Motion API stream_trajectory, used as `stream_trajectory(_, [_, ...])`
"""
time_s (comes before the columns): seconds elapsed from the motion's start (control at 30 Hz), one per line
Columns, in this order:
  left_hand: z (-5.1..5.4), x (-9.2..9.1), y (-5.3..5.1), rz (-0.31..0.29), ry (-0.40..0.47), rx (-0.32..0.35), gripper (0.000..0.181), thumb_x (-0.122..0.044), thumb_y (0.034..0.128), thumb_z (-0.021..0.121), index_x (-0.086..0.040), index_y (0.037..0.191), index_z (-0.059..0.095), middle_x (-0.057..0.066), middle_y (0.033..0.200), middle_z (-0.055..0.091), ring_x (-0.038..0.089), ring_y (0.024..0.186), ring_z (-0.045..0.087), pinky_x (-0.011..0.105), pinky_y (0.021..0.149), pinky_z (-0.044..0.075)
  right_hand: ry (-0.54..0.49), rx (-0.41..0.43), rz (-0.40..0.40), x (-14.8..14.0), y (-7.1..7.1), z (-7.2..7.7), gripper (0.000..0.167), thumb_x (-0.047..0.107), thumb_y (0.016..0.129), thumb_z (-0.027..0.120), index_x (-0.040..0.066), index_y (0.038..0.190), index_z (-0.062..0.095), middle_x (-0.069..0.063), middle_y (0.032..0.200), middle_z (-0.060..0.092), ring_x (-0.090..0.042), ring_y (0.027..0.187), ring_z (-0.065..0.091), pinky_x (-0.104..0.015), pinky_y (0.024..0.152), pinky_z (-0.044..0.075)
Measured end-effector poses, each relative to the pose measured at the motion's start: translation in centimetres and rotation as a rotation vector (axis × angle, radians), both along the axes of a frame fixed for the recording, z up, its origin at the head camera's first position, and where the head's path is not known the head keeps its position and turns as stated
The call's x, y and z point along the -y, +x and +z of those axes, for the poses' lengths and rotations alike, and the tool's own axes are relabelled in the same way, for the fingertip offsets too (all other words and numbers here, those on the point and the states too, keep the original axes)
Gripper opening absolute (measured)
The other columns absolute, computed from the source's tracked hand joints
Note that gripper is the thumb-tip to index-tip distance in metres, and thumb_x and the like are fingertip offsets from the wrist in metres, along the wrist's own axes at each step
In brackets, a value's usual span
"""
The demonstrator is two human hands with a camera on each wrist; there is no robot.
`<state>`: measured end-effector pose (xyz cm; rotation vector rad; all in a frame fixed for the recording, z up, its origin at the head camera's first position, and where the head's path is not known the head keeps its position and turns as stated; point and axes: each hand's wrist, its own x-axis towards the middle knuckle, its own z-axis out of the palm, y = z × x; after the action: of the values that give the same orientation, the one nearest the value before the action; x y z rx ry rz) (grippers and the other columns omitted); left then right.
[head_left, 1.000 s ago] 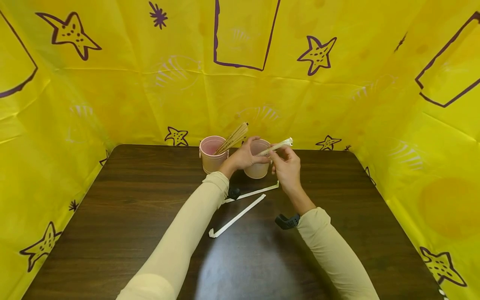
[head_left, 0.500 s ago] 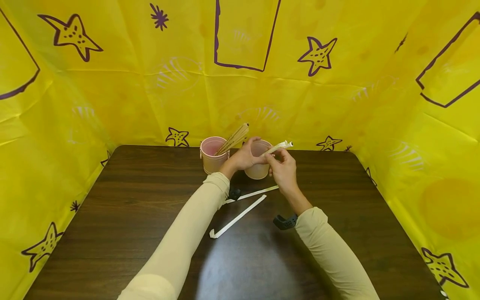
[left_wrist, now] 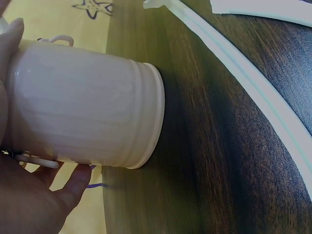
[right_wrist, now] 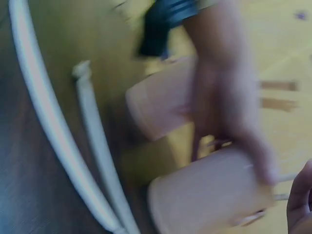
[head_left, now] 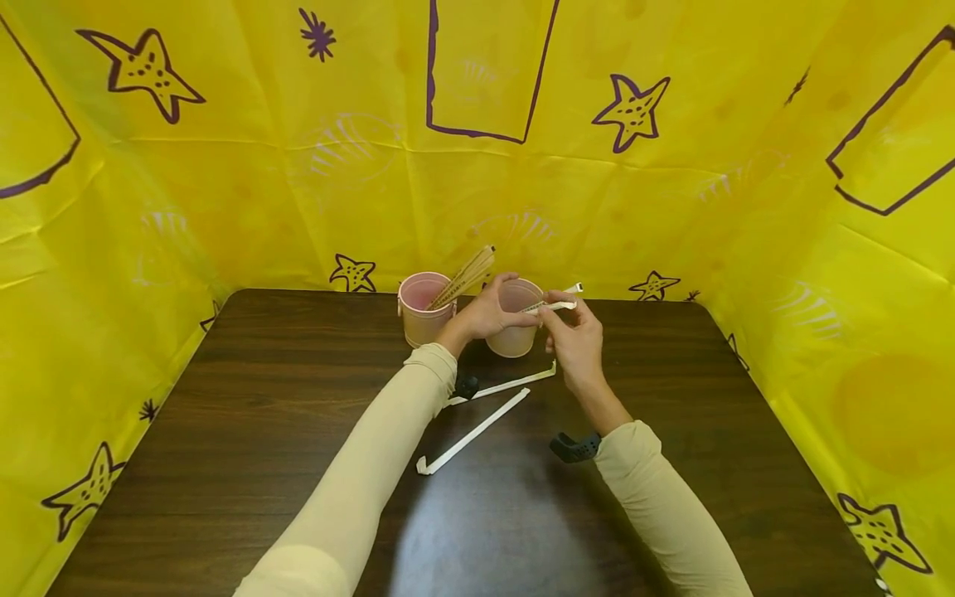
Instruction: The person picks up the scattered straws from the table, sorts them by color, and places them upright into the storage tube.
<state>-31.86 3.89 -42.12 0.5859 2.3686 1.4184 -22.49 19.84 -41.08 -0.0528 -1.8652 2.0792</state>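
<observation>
My left hand [head_left: 488,311] grips the right-hand pale pink bucket [head_left: 513,340] around its upper side, with the thumb by the near rim. In the left wrist view that bucket [left_wrist: 87,107] stands upright on the table, though the picture is turned sideways. At its right rim, my right hand [head_left: 578,342] pinches a white paper-wrapped straw [head_left: 561,306], its lower end over the bucket's mouth. Another wrapped straw's tip [head_left: 574,288] sticks out just behind the fingers. The right wrist view is blurred, with only some fingertips [right_wrist: 301,192] at its edge.
A second pink bucket [head_left: 425,325] to the left holds several tan sticks [head_left: 464,275] with printing on them. Two white wrapped straws [head_left: 473,431] lie on the dark wooden table [head_left: 298,464] below the hands. Yellow patterned cloth [head_left: 477,191] surrounds the table.
The straw in my right hand has tipped lower and come apart from the one behind it. The right hand dipped leftward, then drew back right. My left hand keeps its hold on the bucket.
</observation>
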Motion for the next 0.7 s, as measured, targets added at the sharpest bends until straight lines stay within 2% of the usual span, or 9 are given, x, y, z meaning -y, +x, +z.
stream_trajectory(0.1, [-0.1,-0.1,0.0,-0.009,0.005,0.008,0.101,-0.043,0.0845,0.083,-0.02,0.16,0.02,0.02,0.159,0.035,0.038,0.146,0.04,0.054,0.122,0.033,-0.075,-0.057,-0.039,-0.4,0.6,1.0,0.031,0.005,0.093,0.073,-0.004,0.121,0.066,-0.005,0.111,0.071,-0.003,0.044,0.045,-0.016,0.044,0.043])
stream_trajectory(0.2, [-0.1,-0.1,-0.1,-0.007,0.004,0.005,0.1,-0.043,0.0845,0.083,-0.02,0.16,0.02,0.02,0.159,0.035,0.037,0.146,0.039,0.054,0.122,0.032,-0.092,-0.074,-0.022,-0.6,1.2,1.6,0.026,0.004,0.092,0.074,-0.001,0.116,0.066,0.001,0.104,0.072,-0.004,0.045,0.044,-0.016,0.045,0.042])
stream_trajectory(0.3, [0.0,0.0,-0.1,0.001,0.0,0.004,0.1,-0.043,0.0845,0.082,-0.021,0.16,0.021,0.02,0.158,0.036,0.037,0.145,0.041,0.054,0.121,0.034,-0.03,-0.047,0.035,-0.3,2.0,1.7,0.026,0.003,0.092,0.073,-0.003,0.116,0.064,0.005,0.098,0.068,-0.003,0.045,0.045,-0.016,0.045,0.042])
stream_trajectory(0.4, [-0.1,0.1,0.0,0.004,-0.005,0.005,0.1,-0.045,0.0846,0.082,-0.022,0.16,0.021,0.021,0.157,0.037,0.037,0.143,0.042,0.053,0.12,0.036,0.064,-0.049,0.067,0.1,2.9,1.3,0.03,0.002,0.093,0.072,-0.006,0.12,0.063,0.003,0.102,0.065,-0.004,0.045,0.047,-0.017,0.045,0.042])
stream_trajectory(0.6, [-0.1,0.0,-0.1,0.009,-0.004,0.007,0.101,-0.044,0.0847,0.082,-0.021,0.16,0.02,0.02,0.157,0.036,0.038,0.143,0.043,0.054,0.119,0.037,0.166,-0.188,0.051,0.4,3.7,0.9,0.034,-0.002,0.093,0.07,-0.007,0.126,0.063,-0.004,0.127,0.066,-0.004,0.046,0.049,-0.016,0.045,0.043])
stream_trajectory(0.7, [0.0,0.0,-0.1,0.007,-0.007,0.014,0.101,-0.045,0.0843,0.082,-0.022,0.16,0.02,0.021,0.158,0.036,0.038,0.143,0.043,0.054,0.119,0.037,0.217,-0.274,0.029,0.7,4.2,1.0,0.03,-0.005,0.092,0.069,-0.009,0.122,0.064,-0.01,0.129,0.063,-0.005,0.048,0.047,-0.016,0.045,0.042])
